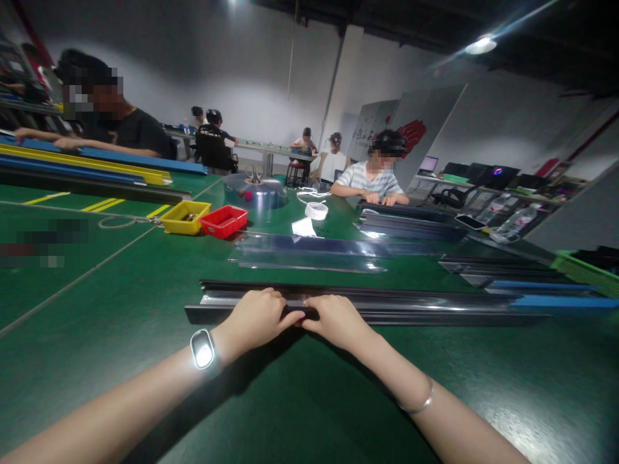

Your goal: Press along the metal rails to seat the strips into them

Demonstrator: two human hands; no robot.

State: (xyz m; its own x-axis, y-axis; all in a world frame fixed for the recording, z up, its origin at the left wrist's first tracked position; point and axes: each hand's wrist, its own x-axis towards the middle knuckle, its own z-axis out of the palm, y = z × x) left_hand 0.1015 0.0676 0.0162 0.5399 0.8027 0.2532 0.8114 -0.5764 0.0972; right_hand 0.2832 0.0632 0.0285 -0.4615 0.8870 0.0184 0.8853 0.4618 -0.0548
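A long black plastic profile strip point(406, 309) lies crosswise on the green table point(145, 386) in front of me. Near its middle my left hand point(258, 316) grips the front edge, thumb in front and fingers over the top. Close beside it, almost touching, my right hand point(333, 319) is closed on the same strip in a like way. The fingertips of both hands are partly hidden behind the strip's edge. Clear plastic strips point(309, 251) lie flat just beyond the profile.
A yellow bin point(184, 218) and a red bin point(225, 222) stand left of a clear film roll point(255, 190). White tape point(316, 210) sits mid-table. More profiles point(406, 225) and a green basket point(585, 274) are at right. Co-workers sit across the table and at left.
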